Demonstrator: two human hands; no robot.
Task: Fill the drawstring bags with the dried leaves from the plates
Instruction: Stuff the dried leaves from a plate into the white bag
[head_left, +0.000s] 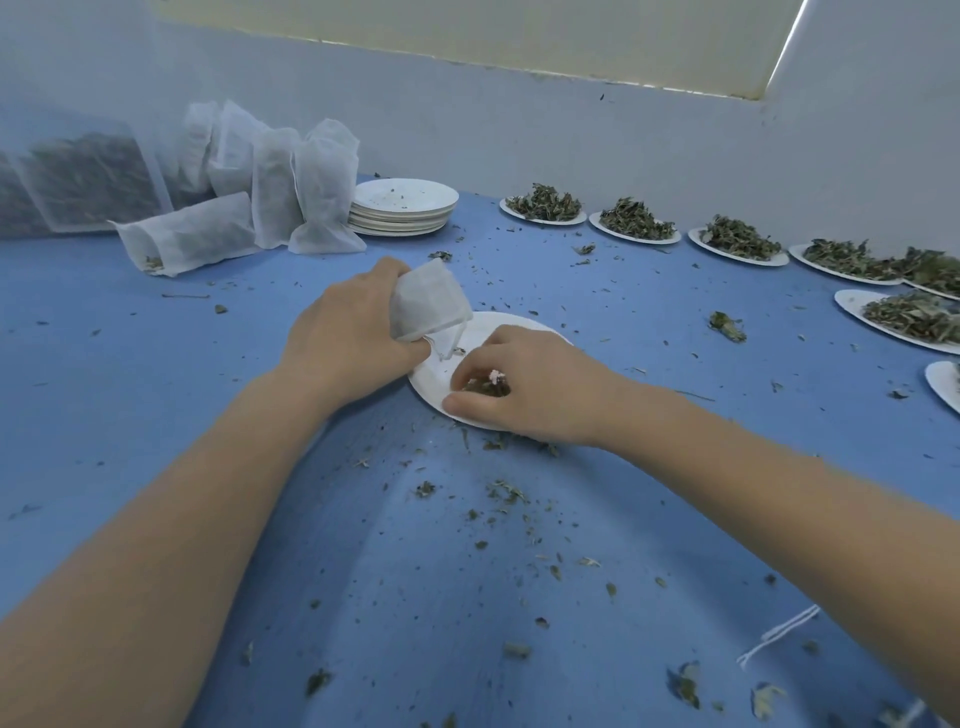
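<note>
On the blue bench (156, 395), my left hand (343, 332) grips a white drawstring bag (428, 301), fingers curled round its body, its mouth tipped down toward a white paper plate (511, 327) at the centre of the view. My right hand (524, 387) rests on that plate, fingers bent together and pinching a small clump of dried leaves (488, 387) against the thumb; little else shows on the plate around it.

Along the far right edge of the bench I see a row of plates heaped with dried leaves: the first (543, 205) just right of centre, then a second (635, 221), a third (737, 241), and more (852, 260) running off toward the right border, with another heaped plate (904, 319) set nearer to me. At the back, a stack of empty plates (402, 208) stands beside a cluster of bags (291, 182) that stand upright against the wall, and one bag (189, 234) lies on its side in front of them, a few leaves at its mouth. Behind and left of these, a large clear sack of dried leaves (85, 176) leans at the wall.

Loose crumbs of leaf (501, 491) are scattered across the bench between my forearms and around the central plate. A length of white string (779, 634) lies near the lower right.
</note>
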